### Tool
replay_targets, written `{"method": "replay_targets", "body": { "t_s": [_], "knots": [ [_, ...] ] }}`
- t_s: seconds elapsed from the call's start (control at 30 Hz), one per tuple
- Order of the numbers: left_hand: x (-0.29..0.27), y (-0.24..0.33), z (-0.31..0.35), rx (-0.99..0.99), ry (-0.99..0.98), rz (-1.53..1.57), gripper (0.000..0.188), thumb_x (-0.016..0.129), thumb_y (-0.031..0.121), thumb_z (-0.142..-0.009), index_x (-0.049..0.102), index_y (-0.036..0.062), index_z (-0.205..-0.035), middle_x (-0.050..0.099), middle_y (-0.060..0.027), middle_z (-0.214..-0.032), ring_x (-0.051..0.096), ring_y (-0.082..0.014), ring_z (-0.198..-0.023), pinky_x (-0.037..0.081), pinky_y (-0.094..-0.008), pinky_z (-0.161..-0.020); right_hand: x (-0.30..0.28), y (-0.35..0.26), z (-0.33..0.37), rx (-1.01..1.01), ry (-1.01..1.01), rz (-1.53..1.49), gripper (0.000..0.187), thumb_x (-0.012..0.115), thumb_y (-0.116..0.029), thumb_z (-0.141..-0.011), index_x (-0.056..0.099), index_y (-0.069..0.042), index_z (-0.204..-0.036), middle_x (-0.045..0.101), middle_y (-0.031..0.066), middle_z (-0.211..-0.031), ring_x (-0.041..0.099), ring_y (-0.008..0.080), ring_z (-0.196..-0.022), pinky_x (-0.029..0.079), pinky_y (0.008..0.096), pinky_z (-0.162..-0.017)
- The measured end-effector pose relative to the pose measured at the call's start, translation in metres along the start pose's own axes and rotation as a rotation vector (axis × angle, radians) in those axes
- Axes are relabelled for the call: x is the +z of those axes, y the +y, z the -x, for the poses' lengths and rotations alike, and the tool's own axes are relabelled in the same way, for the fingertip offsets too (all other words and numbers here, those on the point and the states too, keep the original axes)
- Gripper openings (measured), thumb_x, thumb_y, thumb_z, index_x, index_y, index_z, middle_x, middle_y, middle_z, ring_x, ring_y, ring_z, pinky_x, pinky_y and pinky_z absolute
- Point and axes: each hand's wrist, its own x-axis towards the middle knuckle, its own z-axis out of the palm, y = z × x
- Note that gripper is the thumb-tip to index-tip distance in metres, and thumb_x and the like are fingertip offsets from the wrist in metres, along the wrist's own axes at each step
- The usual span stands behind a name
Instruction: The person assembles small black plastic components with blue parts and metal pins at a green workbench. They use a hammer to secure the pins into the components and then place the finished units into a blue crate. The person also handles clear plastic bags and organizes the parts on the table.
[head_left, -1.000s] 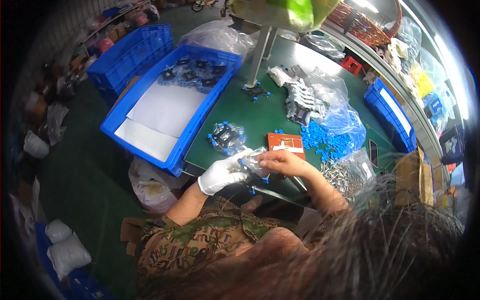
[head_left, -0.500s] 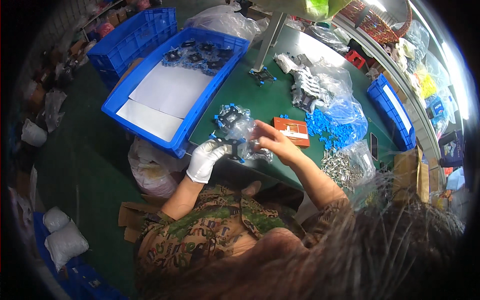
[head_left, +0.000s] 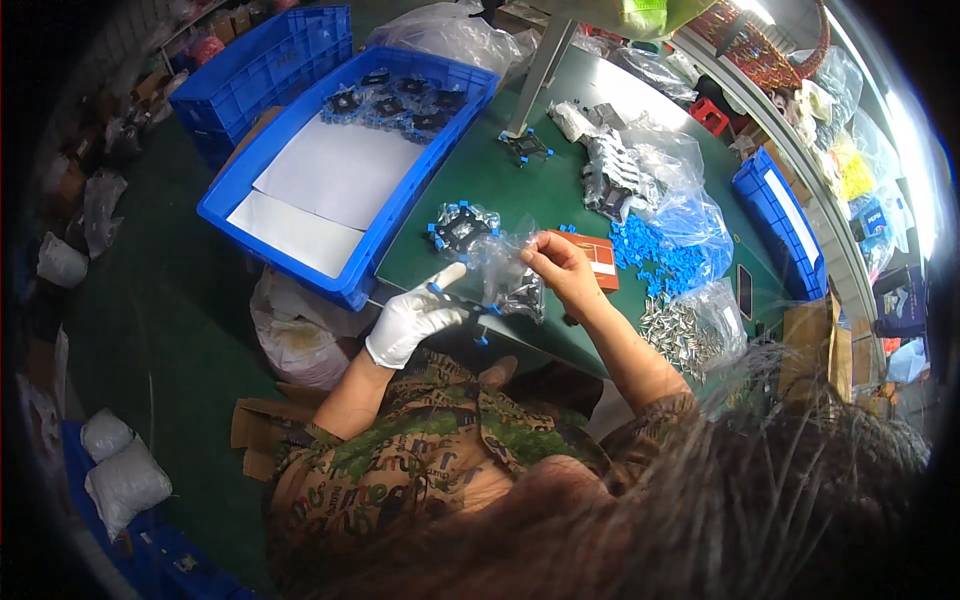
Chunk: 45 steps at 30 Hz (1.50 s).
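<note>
My left hand (head_left: 408, 325), in a white glove, is closed on a black bracket (head_left: 466, 303) with blue end pieces, tilted near the table's front edge. Bare, my right hand (head_left: 567, 272) pinches a thin clear plastic bag (head_left: 503, 262) between thumb and fingers, just above the bracket. Beyond my left hand lies another black bracket (head_left: 463, 229) with blue tips, partly in clear wrapping. Under the plastic bag is a dark bagged item (head_left: 525, 297), its kind hard to make out. A red-orange box (head_left: 603, 262) sits behind my right hand.
A blue crate (head_left: 372, 250) at the left holds white sheets and several bracket sets. On the green table (head_left: 440, 190) are loose blue pieces (head_left: 655, 255), metal screws (head_left: 675, 335), bagged parts (head_left: 612, 170), a phone (head_left: 744, 290) and a metal post (head_left: 540, 80). Another bracket (head_left: 526, 147) lies by the post.
My right hand has closed on the plastic bag and raised it. The bracket in my left hand has tilted, and the gloved hand has turned slightly.
</note>
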Motion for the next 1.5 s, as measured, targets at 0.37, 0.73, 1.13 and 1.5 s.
{"method": "replay_targets", "body": {
  "t_s": [0.37,0.73,1.13,1.5],
  "knots": [
    [0.021,-0.005,-0.008,0.099,-0.063,-0.345,0.041,0.073,0.000,-0.095,0.062,-0.0048,-0.134,0.071,-0.0075,-0.126,0.068,-0.0136,-0.108,0.053,-0.0285,-0.098,0.024,0.006,-0.001,-0.108,-0.067,-0.095,0.015,0.074,-0.013,-0.099,0.061,-0.008,-0.106,0.063,-0.0013,-0.105,0.059,0.0079,-0.095,0.049,0.0258,-0.083],
    [0.013,-0.008,0.000,0.151,-0.067,-0.241,0.031,0.071,-0.002,-0.096,0.066,-0.0031,-0.127,0.072,-0.0066,-0.120,0.068,-0.0144,-0.110,0.053,-0.0298,-0.100,0.027,0.001,-0.006,0.375,-0.330,-0.312,0.051,0.069,-0.038,-0.102,0.062,-0.002,-0.138,0.067,0.0075,-0.126,0.060,0.0190,-0.118,0.047,0.0388,-0.105],
    [-0.032,-0.012,0.003,0.125,0.246,0.015,0.010,0.067,-0.004,-0.097,0.067,-0.0022,-0.107,0.074,-0.0081,-0.103,0.070,-0.0157,-0.093,0.057,-0.0285,-0.090,0.009,0.004,-0.054,0.094,-0.017,0.148,0.021,0.071,-0.019,-0.102,0.070,-0.006,-0.118,0.070,-0.0025,-0.096,0.059,0.0052,-0.080,0.047,0.0217,-0.072],
    [-0.009,0.064,-0.065,0.431,0.214,-0.028,0.009,0.059,0.006,-0.104,0.067,0.0021,-0.107,0.066,-0.0003,-0.090,0.060,-0.0075,-0.082,0.048,-0.0234,-0.077,0.042,0.017,-0.114,-0.025,-0.087,0.127,0.026,0.075,-0.027,-0.099,0.074,-0.005,-0.112,0.069,-0.0011,-0.087,0.060,0.0073,-0.080,0.046,0.0240,-0.073]
  ]
}}
